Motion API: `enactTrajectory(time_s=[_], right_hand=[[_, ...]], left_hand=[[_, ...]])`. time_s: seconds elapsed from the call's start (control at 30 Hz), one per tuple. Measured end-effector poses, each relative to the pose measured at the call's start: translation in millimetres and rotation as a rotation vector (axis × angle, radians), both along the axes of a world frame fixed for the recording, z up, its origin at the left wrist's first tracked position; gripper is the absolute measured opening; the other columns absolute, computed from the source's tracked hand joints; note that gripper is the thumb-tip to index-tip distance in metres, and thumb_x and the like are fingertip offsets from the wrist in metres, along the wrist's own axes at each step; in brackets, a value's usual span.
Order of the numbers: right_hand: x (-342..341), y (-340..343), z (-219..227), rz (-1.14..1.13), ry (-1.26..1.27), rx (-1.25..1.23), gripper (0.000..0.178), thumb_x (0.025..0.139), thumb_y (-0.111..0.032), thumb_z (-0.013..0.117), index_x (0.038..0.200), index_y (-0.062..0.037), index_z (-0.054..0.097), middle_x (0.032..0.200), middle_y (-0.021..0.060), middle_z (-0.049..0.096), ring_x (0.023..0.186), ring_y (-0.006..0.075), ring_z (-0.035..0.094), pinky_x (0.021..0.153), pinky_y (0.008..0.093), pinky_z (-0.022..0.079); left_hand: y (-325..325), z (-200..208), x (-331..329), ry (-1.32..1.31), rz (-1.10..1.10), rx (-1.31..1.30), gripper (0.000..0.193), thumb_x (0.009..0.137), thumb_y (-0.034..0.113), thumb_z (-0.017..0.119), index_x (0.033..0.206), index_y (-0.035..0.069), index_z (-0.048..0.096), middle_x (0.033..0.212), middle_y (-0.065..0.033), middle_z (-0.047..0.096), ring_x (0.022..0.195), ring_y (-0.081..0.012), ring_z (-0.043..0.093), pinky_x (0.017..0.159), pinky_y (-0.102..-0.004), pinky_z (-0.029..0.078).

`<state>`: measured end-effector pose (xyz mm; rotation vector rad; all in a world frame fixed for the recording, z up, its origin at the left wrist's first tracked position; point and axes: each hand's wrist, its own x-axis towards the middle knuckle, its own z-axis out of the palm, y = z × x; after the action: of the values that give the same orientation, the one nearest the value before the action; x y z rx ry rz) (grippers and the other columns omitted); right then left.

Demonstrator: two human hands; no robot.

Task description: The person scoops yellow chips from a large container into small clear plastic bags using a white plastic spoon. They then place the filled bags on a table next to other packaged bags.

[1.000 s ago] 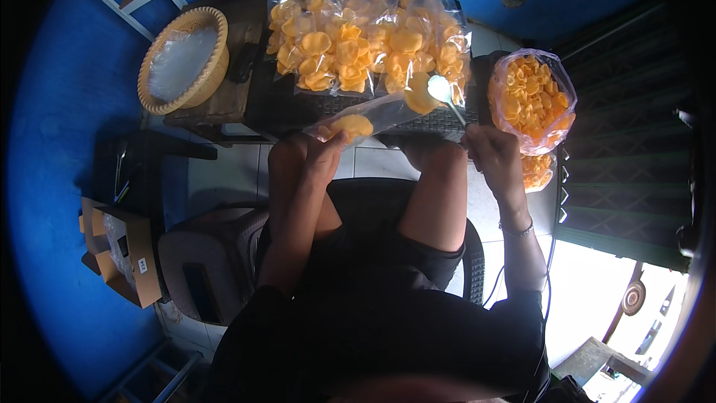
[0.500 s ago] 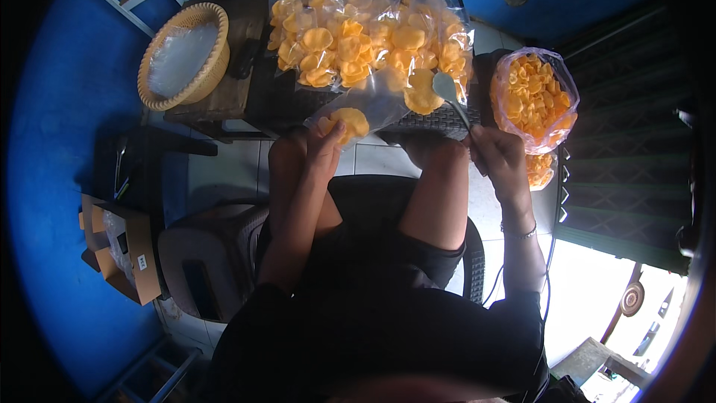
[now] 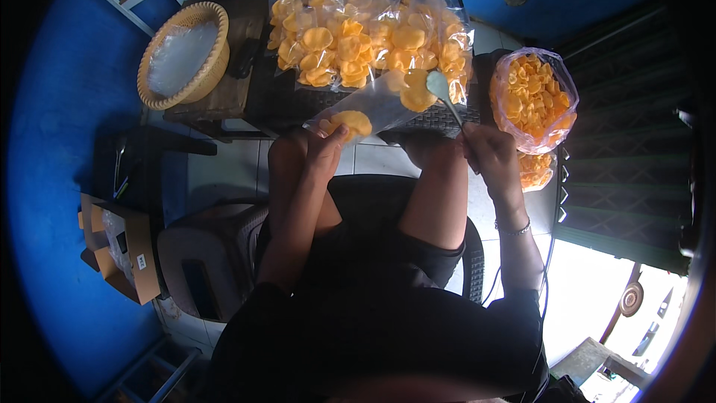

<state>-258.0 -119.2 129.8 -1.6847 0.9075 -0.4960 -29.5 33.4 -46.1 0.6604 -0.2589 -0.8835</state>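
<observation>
My left hand [image 3: 326, 149] is closed on the lower end of a long clear plastic bag [image 3: 379, 107], thumb over a yellow-orange cracker [image 3: 355, 124] inside it. The bag slants up to the right. At its upper right end is another round cracker [image 3: 415, 92], at least partly at the bag's mouth. My right hand [image 3: 488, 153] grips a spoon [image 3: 438, 86] by its thin handle. Its pale grey-green bowl lies against that cracker's right side. Just beyond the bag, several filled clear bags of crackers [image 3: 353, 48] lie in rows on a dark woven table [image 3: 257, 104].
Right of the table stands a large open plastic bag of crackers [image 3: 533, 97], with more crackers in plastic [image 3: 535, 170] below. A woven basket [image 3: 212, 78] holding clear plastic bags sits at the left. An open cardboard box [image 3: 134, 257] and a dark stool [image 3: 205, 257] are lower left.
My right hand has shifted slightly left with the spoon, and the cracker by its bowl has moved left too. My left hand keeps hold of the bag, which looks more stretched out.
</observation>
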Motion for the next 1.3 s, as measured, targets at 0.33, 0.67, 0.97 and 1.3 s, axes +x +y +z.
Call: enactTrajectory(time_s=[0.33,0.67,0.97,1.3], right_hand=[[3,-2,0,0.109,0.109,-0.046,0.032,0.098,-0.025,0.061,0.082,0.0011,0.070,0.060,0.0021,0.060,0.056,0.0068,0.054,0.052,0.0247,0.042],[16,2,-14,0.239,0.199,-0.162,0.030,0.097,-0.024,0.063,0.088,0.0027,0.072,0.065,0.0044,0.064,0.063,0.0090,0.059,0.060,0.0269,0.048],[10,4,7,0.310,0.251,-0.216,0.024,0.097,-0.017,0.061,0.091,0.0040,0.072,0.067,0.0081,0.066,0.064,0.0096,0.059,0.061,0.0279,0.049],[-45,-59,38,-0.045,0.196,-0.341,0.024,0.098,-0.016,0.056,0.103,-0.0005,0.073,0.079,0.0081,0.071,0.071,0.0105,0.063,0.066,0.0270,0.048]], left_hand=[[0,-1,2,0.051,-0.009,0.153,0.033,0.087,0.007,0.074,0.116,0.006,0.058,0.110,-0.0037,0.062,0.105,-0.0143,0.061,0.094,-0.0306,0.048],[-1,-4,-2,0.085,-0.114,0.181,0.042,0.087,0.012,0.077,0.123,0.005,0.056,0.114,-0.0054,0.062,0.110,-0.0168,0.061,0.095,-0.0323,0.049],[2,-4,-2,0.085,-0.241,-0.027,0.049,0.084,0.010,0.078,0.126,0.004,0.054,0.118,-0.0070,0.061,0.111,-0.0195,0.061,0.099,-0.0371,0.049],[7,-16,13,0.212,-0.200,-0.124,0.057,0.085,0.011,0.075,0.135,0.010,0.048,0.128,-0.0060,0.055,0.124,-0.0224,0.053,0.106,-0.0411,0.044]])
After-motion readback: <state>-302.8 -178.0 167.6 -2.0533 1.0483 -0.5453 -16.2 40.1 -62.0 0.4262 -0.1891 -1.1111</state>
